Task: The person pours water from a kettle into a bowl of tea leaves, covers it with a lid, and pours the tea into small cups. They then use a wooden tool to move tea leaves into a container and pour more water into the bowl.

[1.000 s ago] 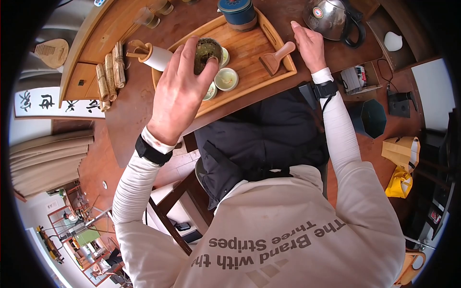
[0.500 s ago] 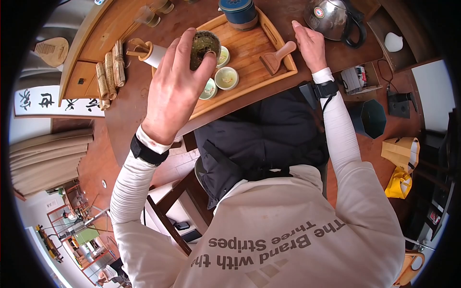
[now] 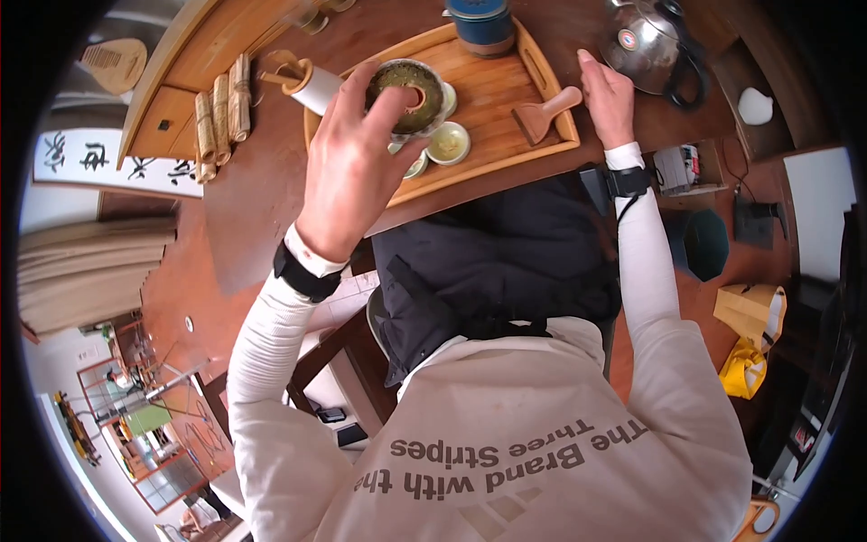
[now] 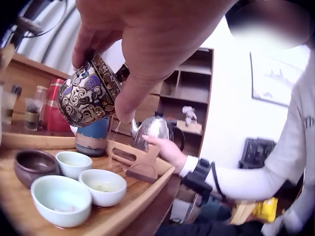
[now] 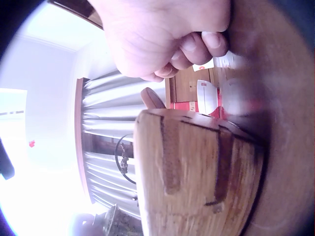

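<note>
My left hand [image 3: 352,172] grips a lidded tea bowl [image 3: 429,110] above the tray's left part, one finger bent over the lid's centre. In the left wrist view its swirl-patterned side shows, the bowl tilted. Below it on the wooden tray [image 3: 497,95] stand three pale cups [image 4: 103,191] and a dark brown cup [image 4: 37,169]. My right hand [image 3: 610,99] rests on the table beyond the tray's right end, close to the wooden-handled brush [image 3: 551,113]. Its fingers [image 5: 189,46] curl in loosely and hold nothing.
A blue canister [image 3: 481,27] stands at the tray's far side. The steel kettle [image 3: 641,54] is just past my right hand. Left of the tray are a white tool holder [image 3: 318,88] and bamboo rolls [image 3: 221,117]. A dark bin [image 3: 703,244] stands on the floor at right.
The head view has shifted, so the table appears farther right. My left hand has turned the tea bowl, and a finger now lies over its lid's centre. The right hand stays beside the tray.
</note>
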### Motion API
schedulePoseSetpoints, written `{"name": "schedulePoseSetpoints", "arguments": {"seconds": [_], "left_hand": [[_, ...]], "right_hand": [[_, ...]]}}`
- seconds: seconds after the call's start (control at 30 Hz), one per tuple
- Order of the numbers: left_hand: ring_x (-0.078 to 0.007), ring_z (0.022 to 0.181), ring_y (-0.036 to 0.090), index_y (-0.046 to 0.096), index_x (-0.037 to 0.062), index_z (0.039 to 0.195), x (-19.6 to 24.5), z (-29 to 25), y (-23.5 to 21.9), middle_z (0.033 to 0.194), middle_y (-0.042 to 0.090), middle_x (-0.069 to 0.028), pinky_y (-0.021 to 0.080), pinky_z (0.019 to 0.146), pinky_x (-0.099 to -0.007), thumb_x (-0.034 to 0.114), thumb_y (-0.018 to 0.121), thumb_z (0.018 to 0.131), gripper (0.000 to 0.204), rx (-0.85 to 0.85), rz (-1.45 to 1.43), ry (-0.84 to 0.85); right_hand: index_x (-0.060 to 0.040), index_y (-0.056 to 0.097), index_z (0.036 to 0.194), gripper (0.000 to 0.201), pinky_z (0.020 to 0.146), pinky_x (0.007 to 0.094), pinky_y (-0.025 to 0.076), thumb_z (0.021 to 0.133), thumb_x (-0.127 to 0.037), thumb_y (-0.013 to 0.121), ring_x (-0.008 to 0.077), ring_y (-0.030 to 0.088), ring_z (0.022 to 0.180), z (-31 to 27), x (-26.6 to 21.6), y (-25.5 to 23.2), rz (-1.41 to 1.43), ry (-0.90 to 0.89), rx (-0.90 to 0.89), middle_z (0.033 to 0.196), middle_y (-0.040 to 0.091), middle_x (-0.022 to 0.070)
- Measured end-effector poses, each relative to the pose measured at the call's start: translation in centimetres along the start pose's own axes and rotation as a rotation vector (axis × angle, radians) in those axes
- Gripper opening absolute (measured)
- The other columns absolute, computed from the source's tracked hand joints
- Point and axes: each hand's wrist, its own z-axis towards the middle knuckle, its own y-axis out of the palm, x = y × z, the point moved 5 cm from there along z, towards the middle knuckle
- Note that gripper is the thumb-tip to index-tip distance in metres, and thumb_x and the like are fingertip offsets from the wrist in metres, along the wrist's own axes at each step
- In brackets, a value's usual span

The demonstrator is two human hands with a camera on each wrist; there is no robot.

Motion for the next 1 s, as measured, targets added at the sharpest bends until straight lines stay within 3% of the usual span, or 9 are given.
{"name": "schedulePoseSetpoints", "arguments": {"seconds": [0.07,0.27,0.37,0.5,0.63,0.8,1.0], "left_hand": [[-0.0363,0.101,0.067,0.065,0.0072,0.107,-1.3,-0.6,0.3,0.126,0.061,-0.0195,0.056,0.085,-0.0433,0.009,0.089,0.067,0.047,0.106,-0.211,-0.181],[-0.0365,0.104,0.067,0.065,0.0069,0.107,-2.5,-3.0,0.3,0.125,0.061,-0.0187,0.056,0.087,-0.0428,0.01,0.089,0.067,0.046,0.144,-0.214,-0.297],[-0.0399,0.113,0.062,0.063,0.008,0.11,-2.9,-4.2,0.2,0.134,0.054,-0.0233,0.056,0.09,-0.0437,0.008,0.086,0.069,0.047,0.048,-0.008,-0.183],[-0.0384,0.111,0.062,0.064,0.0073,0.11,-3.0,-5.1,-0.6,0.138,0.053,-0.021,0.056,0.09,-0.0439,0.007,0.083,0.072,0.043,0.003,0.096,-0.119],[-0.0382,0.111,0.062,0.064,0.0072,0.11,-2.9,-5.3,-0.7,0.137,0.053,-0.0219,0.056,0.09,-0.0436,0.006,0.082,0.07,0.044,0.005,0.166,-0.029],[-0.0388,0.118,0.059,0.061,0.0081,0.111,-2.1,-4.7,-0.1,0.134,0.052,-0.0253,0.055,0.094,-0.044,0.005,0.067,0.078,0.034,-0.052,0.258,0.059],[-0.0376,0.118,0.059,0.062,0.0092,0.108,-1.8,-3.6,-0.8,0.133,0.051,-0.0244,0.055,0.094,-0.0425,0.006,0.067,0.076,0.033,-0.03,0.303,0.118]], "right_hand": [[0.0032,0.057,0.074,0.05,0.059,0.0302,0.039,0.1,-0.038,0.063,0.0086,0.043,0.065,0.1,0.3,0.0,0.001,0.014,0.008,0.064,0.049,-0.0009],[-0.0023,0.052,0.068,0.047,0.054,0.0267,0.031,0.101,-0.032,0.065,0.0051,0.037,0.061,0.1,0.3,0.2,0.141,0.068,-0.012,0.064,0.043,-0.0058],[-0.003,0.052,0.067,0.047,0.054,0.0259,0.03,0.101,-0.031,0.065,0.0048,0.036,0.06,0.0,0.2,0.2,0.133,0.087,-0.022,0.064,0.043,-0.0057],[-0.0019,0.054,0.067,0.046,0.054,0.0256,0.031,0.101,-0.03,0.065,0.0049,0.037,0.061,-0.2,-0.3,0.3,0.163,0.062,-0.008,0.064,0.044,-0.0053],[-0.001,0.057,0.07,0.043,0.055,0.0255,0.032,0.102,-0.03,0.065,0.0049,0.038,0.061,0.0,-0.2,0.3,0.152,0.053,-0.008,0.065,0.046,-0.0051],[0.0001,0.059,0.072,0.042,0.055,0.0256,0.033,0.101,-0.03,0.065,0.0048,0.039,0.062,0.0,0.2,0.3,0.178,0.065,-0.016,0.065,0.046,-0.0052],[0.0004,0.058,0.071,0.043,0.056,0.0261,0.034,0.101,-0.03,0.065,0.0053,0.039,0.062,-0.2,-0.3,0.2,0.154,0.06,-0.002,0.065,0.047,-0.0046]]}}
